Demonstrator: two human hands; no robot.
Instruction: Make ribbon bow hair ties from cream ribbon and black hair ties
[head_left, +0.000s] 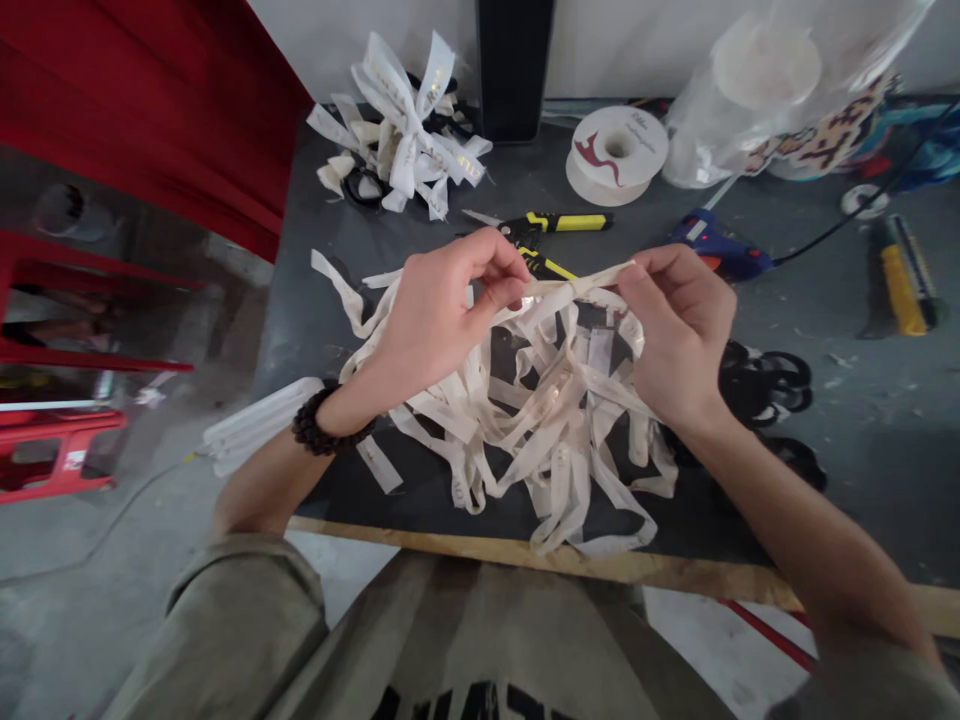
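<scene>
Between my two hands a cream ribbon (574, 287) is stretched, with what looks like a knot or crossing at its middle. My left hand (450, 300) pinches one end between thumb and fingertips. The other end is pinched in my right hand (671, 320), a little higher. Beneath both hands lies a loose tangle of cream ribbons (540, 420), some with shiny gold print. Just beyond the stretched ribbon are yellow-and-black handled cutters (566, 222), their lower handle partly hidden behind my left hand.
Finished-looking white bows (409, 130) are heaped at the back left. A ribbon spool (619, 150), blue glue gun (720, 245) and yellow utility knife (904, 275) lie to the back and right. Black hair ties (772, 385) sit beside my right wrist. The table's wooden edge (480, 545) is near my body.
</scene>
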